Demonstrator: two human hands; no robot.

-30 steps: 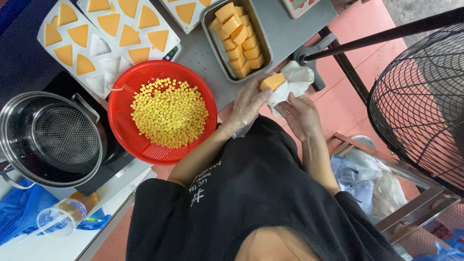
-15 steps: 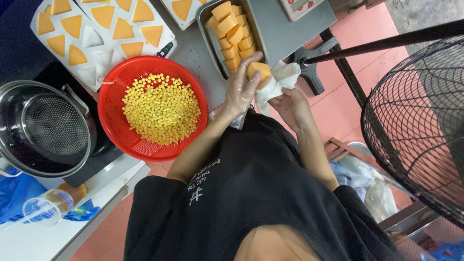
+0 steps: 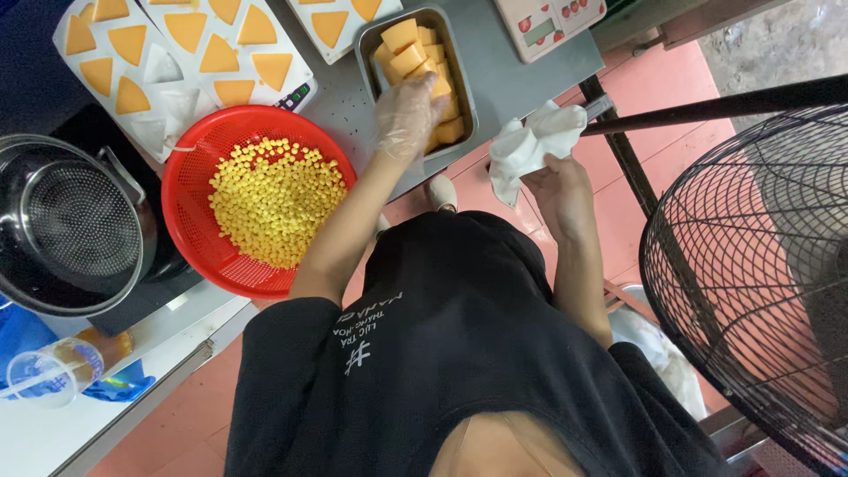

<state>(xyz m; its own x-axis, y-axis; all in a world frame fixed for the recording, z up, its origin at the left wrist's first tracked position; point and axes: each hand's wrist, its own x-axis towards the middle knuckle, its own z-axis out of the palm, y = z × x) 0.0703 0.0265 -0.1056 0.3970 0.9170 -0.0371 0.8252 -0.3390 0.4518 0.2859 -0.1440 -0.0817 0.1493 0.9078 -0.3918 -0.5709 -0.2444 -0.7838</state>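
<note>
Left hand [image 3: 408, 115]: gloved in clear plastic, laid in the metal tray [image 3: 459, 66] at far centre; fingers spread and curled down upon the orange blocks [image 3: 408, 53], which are stacked inside that tray; whether a block is gripped cannot be told
Right hand [image 3: 558, 184]: bare, held right of the tray past the table edge; fingers closed on a crumpled white cloth [image 3: 530, 143]
Red basket [image 3: 196, 190]: set left of the tray, filled with yellow kernels [image 3: 274, 199]
White moulds [image 3: 168, 64]: placed far left, orange triangles seated in them
Steel pot [image 3: 75, 225]: stood at left
Wire fan [image 3: 751, 265]: seen at right
</note>
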